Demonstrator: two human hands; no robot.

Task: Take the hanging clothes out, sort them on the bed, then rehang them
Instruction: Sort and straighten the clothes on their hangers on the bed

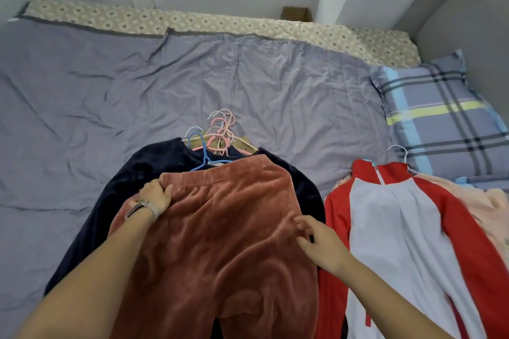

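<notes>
Your left hand (156,197) grips the waistband corner of the rust trousers (220,242), fingers curled over the edge and closed on the cloth. A watch (137,208) sits on that wrist. Your right hand (321,245) lies at the trousers' right edge with fingers spread and loose, tips touching the cloth but holding nothing.

The trousers lie on top of a navy garment (143,170), waistband toward the far side of the bed (82,91). Just beyond the waistband is a tangle of hangers (217,135), pink, white and one blue, resting on the navy garment's collar. To the right of the trousers, just beside them, lies a red and white jacket (385,223) on a white hanger, with a pale pink garment (484,209) under its far sleeve. Beyond the jacket sits a plaid pillow (435,118).
</notes>
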